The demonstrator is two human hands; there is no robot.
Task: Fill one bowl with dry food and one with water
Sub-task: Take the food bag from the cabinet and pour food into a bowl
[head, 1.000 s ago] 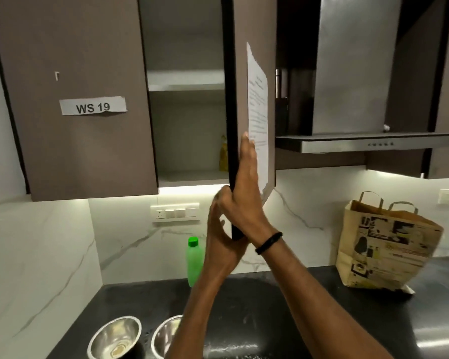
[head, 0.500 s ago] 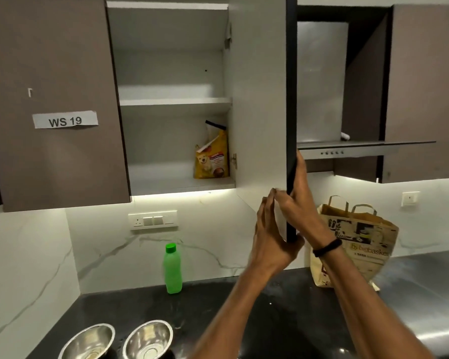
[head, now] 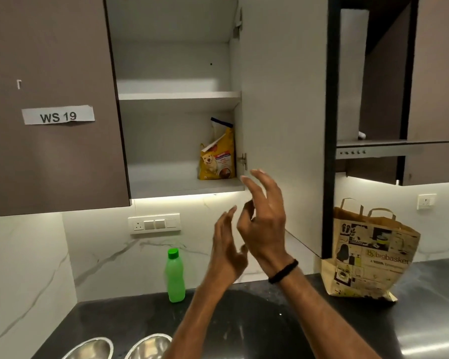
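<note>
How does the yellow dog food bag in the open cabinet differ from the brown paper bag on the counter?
The dog food bag stands on the cabinet's lower shelf; the paper bag stands on the black counter. The dog food bag is yellow with a dog's picture; the paper bag is brown with black-and-white prints. The paper bag has two loop handles; the dog food bag has none. Both stand roughly upright.
</note>
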